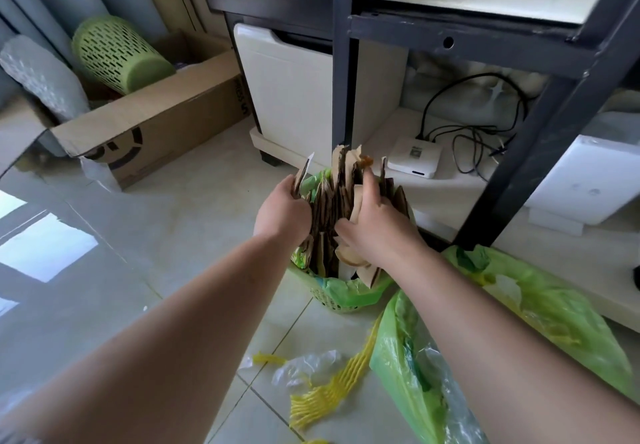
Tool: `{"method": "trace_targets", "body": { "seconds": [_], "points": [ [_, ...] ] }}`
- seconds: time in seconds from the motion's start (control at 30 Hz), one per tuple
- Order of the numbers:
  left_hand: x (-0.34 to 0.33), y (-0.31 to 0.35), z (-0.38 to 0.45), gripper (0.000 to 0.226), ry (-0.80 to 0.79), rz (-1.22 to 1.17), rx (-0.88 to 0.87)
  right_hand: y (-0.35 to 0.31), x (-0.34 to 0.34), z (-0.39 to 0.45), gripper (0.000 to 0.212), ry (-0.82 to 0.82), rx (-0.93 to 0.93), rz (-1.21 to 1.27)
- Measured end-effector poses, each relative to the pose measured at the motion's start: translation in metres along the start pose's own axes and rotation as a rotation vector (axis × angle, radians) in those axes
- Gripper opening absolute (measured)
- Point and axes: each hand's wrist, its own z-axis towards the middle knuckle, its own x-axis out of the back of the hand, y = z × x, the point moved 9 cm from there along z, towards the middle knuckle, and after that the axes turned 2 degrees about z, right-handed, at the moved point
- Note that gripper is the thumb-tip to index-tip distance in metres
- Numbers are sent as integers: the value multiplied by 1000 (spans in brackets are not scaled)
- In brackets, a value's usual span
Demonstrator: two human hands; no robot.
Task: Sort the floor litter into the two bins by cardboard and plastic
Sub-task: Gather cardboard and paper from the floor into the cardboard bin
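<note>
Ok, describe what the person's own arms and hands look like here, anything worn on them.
Both forearms are bare as far as the frame shows: no sleeves visible. The left hand and right hand are gloveless, with no watch, bracelet or wristband at either wrist. No rings show on the visible fingers, though some fingertips are hidden. Nails look short and unpainted where visible.

you're in a home, by the look of a living-room corner: glossy floor tiles (194,235), grey curtains (52,0), a white cabinet (287,97) under a dark-framed shelf unit (450,38), a small white box (414,161) with cables (474,132), and an open carton (162,114).
</note>
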Motion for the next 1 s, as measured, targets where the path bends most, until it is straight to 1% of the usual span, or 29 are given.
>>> {"method": "trace_targets", "body": {
  "seconds": [0.1, 0.17, 0.23, 0.3, 0.4, 0.47, 0.6, 0.7, 0.77, 0.83, 0.87, 0.9, 0.93, 1.0],
  "points": [
    [-1, 8, 10, 27, -100, 263, -19, 4, -4, 10, 78, -19, -27, -37],
    [-7, 14, 15, 22, -163, 379, -16, 9, -7, 16, 74, -26, -55, -44],
    [-16, 17, 20, 24, -213, 441, -37, 12, -10, 19, 71, -24, -60, -41],
    [-17, 19, 24, 31, -237, 457, -62, 13, -13, 21, 73, -22, -53, -29],
    [3, 30, 32, 29, -221, 446, -34, 17, -17, 19, 74, -18, -62, -13],
    [15, 43, 39, 32, -221, 392, -3, 20, -18, 16, 74, -1, -73, -18],
    [18, 60, 48, 32, -222, 273, 5, 20, -16, 15, 74, 26, -57, -33],
    [26, 37, 54, 34, -183, 43, 142, 21, -17, 14, 72, 27, -61, -24],
    [31, 15, 51, 25, -147, -111, 243, 22, -17, 14, 71, 30, -65, -8],
    [29, -11, 46, 13, -116, -176, 295, 23, -18, 14, 70, 31, -72, -1],
    [27, -23, 42, 11, -102, -157, 278, 22, -19, 15, 69, 32, -74, -12],
    [23, -34, 39, 14, -92, -119, 233, 22, -19, 15, 69, 37, -73, -25],
    [19, -42, 36, 23, -79, -69, 177, 22, -19, 16, 68, 44, -70, -34],
    [15, -48, 33, 50, -36, 73, 69, 23, -20, 16, 67, 51, -68, -41]
  ]
}}
